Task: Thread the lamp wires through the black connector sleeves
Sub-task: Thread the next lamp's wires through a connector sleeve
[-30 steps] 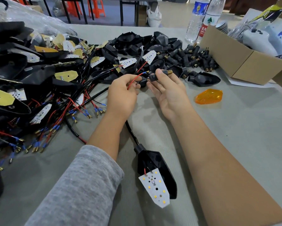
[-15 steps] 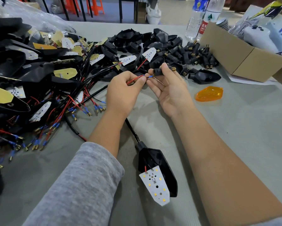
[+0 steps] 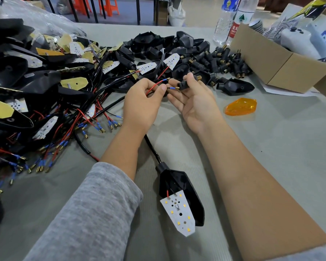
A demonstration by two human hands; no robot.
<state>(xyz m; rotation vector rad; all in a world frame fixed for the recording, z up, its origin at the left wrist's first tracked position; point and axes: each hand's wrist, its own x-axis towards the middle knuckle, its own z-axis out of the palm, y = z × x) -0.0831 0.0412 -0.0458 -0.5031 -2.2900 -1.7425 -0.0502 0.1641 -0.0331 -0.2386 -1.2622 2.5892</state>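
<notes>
Wires meet sleeve, mid-frame
Left hand (image 3: 141,104) pinches the red wire (image 3: 155,85); right hand (image 3: 194,102) clamps a black sleeve (image 3: 184,84), a blue-tipped wire end (image 3: 172,88) at its mouth.

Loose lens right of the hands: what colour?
Translucent orange lens, lying on the table; head view shows it.

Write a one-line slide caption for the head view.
Left hand pinches lamp wires while right hand holds a black connector sleeve at a wire tip.
</notes>
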